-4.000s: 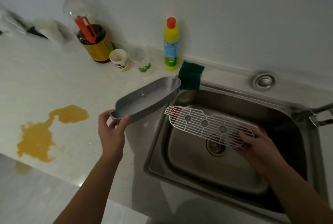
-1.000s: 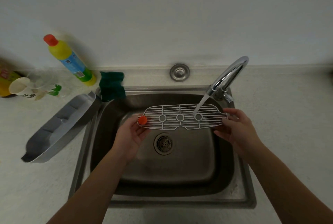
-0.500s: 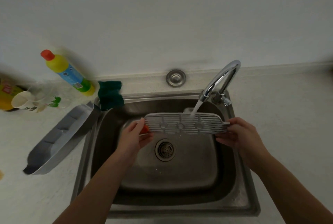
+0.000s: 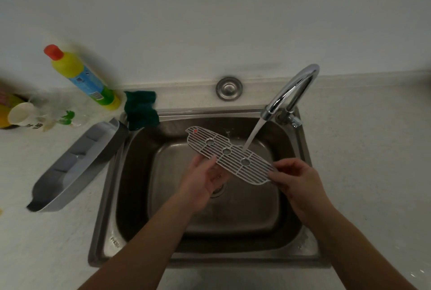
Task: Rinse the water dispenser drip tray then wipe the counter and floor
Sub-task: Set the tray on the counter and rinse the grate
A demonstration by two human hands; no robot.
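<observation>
Grate (image 4: pixel 229 154) under running tap (image 4: pixel 291 90), right hand (image 4: pixel 297 178) fingers pinching it, left hand (image 4: pixel 205 178) fingers spread beneath.

The grate (image 4: pixel 229 155) is white, with a pattern of thin parallel slots and three round holes, and a small red dot at its far left end. The sink (image 4: pixel 109 196) and the faucet (image 4: pixel 291 91) are shiny silver steel. The tray (image 4: pixel 77 166) on the left is grey. The bottle (image 4: pixel 81 77) is yellow with a red cap and a blue label, green at its base. The sponge (image 4: pixel 141 108) is dark green. The tabletop (image 4: pixel 373 149) is pale and speckled.
</observation>
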